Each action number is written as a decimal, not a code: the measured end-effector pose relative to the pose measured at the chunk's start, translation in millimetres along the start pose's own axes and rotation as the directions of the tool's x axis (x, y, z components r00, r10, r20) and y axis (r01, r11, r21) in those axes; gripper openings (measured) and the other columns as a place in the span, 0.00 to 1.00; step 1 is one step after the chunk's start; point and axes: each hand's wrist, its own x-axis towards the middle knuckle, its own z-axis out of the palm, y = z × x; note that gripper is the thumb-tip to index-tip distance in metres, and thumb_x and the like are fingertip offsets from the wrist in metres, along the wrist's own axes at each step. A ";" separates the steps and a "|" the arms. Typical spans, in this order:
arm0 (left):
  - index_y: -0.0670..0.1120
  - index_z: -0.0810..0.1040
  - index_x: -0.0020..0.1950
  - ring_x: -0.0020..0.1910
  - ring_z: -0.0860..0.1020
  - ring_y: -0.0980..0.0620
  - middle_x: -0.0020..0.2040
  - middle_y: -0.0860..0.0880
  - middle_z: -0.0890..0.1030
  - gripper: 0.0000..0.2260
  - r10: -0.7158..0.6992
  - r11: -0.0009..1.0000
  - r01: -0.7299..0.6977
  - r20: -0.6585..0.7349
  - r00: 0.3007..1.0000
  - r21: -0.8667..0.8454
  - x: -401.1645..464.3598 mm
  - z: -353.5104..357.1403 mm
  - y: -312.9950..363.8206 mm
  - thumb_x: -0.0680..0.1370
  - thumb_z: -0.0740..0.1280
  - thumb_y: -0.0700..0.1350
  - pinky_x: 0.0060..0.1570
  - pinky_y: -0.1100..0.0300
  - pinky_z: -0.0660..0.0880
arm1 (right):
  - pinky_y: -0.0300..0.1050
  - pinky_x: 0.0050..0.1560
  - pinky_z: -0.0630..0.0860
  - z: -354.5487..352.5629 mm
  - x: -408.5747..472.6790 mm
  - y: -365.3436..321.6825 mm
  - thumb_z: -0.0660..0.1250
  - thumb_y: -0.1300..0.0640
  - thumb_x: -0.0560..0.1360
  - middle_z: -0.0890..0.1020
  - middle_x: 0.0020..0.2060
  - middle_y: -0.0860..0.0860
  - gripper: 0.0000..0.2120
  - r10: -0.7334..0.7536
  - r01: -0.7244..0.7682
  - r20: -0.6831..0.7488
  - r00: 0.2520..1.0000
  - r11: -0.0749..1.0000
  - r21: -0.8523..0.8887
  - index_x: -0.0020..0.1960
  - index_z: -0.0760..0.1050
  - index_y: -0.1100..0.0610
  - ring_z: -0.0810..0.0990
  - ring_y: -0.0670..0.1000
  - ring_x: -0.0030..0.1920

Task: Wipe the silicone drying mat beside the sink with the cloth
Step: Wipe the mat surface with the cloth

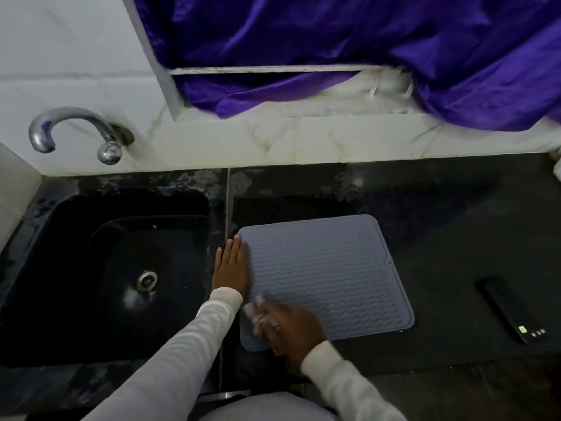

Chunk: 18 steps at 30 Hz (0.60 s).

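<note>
Down at the near left corner of the silicone drying mat [328, 278], the right hand [293, 329] grips a pale cloth [256, 314], its fingers curled round the bunched fabric and pressing it onto the mat's ribbed surface. Both the hand and the cloth are smeared by blur, so the cloth's exact outline cannot be made out. The left hand [232, 264] lies flat with its fingers straight and together, pointing away from the person, resting along the mat's left edge; its fingertips reach nearly to the far left corner. Both arms wear white long sleeves [188, 354] that come in from the bottom of the view.

The mat is grey-blue, roughly rectangular with rounded corners and a small notch on its right edge, covered in wavy ridges. It lies flat on the dark stone desk [440, 226], just to the right of a thin seam [227, 202] in the surface. Beyond that seam, to the left, sits the black sink [91, 268] with a metal drain [147, 280] in its basin. A curved chrome tap [76, 129] comes out of the white marble-patterned wall [273, 141] above the sink.

Well apart from the mat, on the right side of the desk, lies a dark phone [510, 311] with a few small lit icons at its near end. Purple fabric [364, 41] hangs crumpled over the window ledge above the wall.
</note>
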 end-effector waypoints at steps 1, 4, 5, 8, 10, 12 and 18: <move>0.45 0.43 0.79 0.79 0.42 0.49 0.80 0.48 0.42 0.24 0.001 1.000 -0.001 0.001 1.000 0.004 0.5 1.3 -0.9 0.83 0.46 0.41 0.77 0.49 0.39 | 0.51 0.54 0.76 11.3 4.0 -5.9 0.56 0.45 0.80 0.80 0.62 0.52 0.22 -0.033 0.037 0.053 0.998 0.996 -0.076 0.74 0.64 0.44 0.79 0.57 0.58; 0.45 0.43 0.79 0.79 0.41 0.49 0.80 0.48 0.42 0.25 0.001 1.000 -0.001 -0.001 1.000 -0.006 3.1 5.3 -3.9 0.83 0.46 0.41 0.77 0.50 0.39 | 0.53 0.51 0.76 21.6 4.5 2.2 0.57 0.48 0.80 0.79 0.62 0.56 0.24 -0.047 0.061 0.086 0.995 0.983 -0.175 0.76 0.62 0.46 0.79 0.61 0.57; 0.45 0.43 0.79 0.79 0.41 0.49 0.80 0.48 0.42 0.25 0.003 1.000 -0.003 -0.003 1.000 -0.012 3.4 6.3 -4.8 0.83 0.46 0.41 0.77 0.49 0.39 | 0.52 0.51 0.75 18.6 1.9 11.1 0.58 0.48 0.79 0.79 0.61 0.55 0.24 -0.022 0.032 0.062 0.998 0.985 -0.167 0.75 0.62 0.45 0.79 0.60 0.57; 0.45 0.44 0.79 0.79 0.42 0.49 0.80 0.48 0.42 0.25 0.013 0.999 -0.014 -0.018 1.000 -0.043 3.8 9.7 -6.5 0.83 0.47 0.41 0.77 0.49 0.39 | 0.49 0.54 0.74 3.0 -12.5 48.9 0.57 0.44 0.79 0.78 0.64 0.49 0.25 0.064 -0.060 0.016 0.998 0.982 -0.179 0.75 0.59 0.38 0.78 0.56 0.59; 0.45 0.45 0.79 0.79 0.42 0.49 0.80 0.48 0.43 0.24 0.017 0.998 -0.018 -0.029 0.999 -0.057 3.4 10.4 -6.6 0.83 0.47 0.42 0.77 0.49 0.39 | 0.47 0.55 0.75 -11.7 -25.0 74.1 0.56 0.41 0.79 0.78 0.64 0.48 0.25 0.144 -0.144 -0.015 0.989 0.973 -0.178 0.75 0.56 0.34 0.79 0.54 0.60; 0.45 0.47 0.79 0.79 0.42 0.49 0.80 0.47 0.44 0.24 0.015 0.997 -0.017 -0.034 0.999 -0.076 3.6 10.2 -7.0 0.83 0.47 0.41 0.77 0.50 0.38 | 0.46 0.53 0.74 -28.5 -37.2 99.6 0.57 0.39 0.78 0.80 0.61 0.48 0.24 0.239 -0.245 -0.056 0.969 0.957 -0.155 0.73 0.58 0.34 0.79 0.53 0.58; 0.45 0.46 0.79 0.79 0.42 0.49 0.80 0.48 0.44 0.24 0.026 0.997 -0.029 -0.039 0.999 -0.068 4.3 11.6 -7.9 0.84 0.46 0.42 0.77 0.50 0.38 | 0.48 0.53 0.75 -76.7 -73.4 172.2 0.61 0.40 0.78 0.80 0.61 0.54 0.27 0.478 -0.506 -0.172 0.861 0.840 -0.195 0.74 0.61 0.43 0.80 0.57 0.58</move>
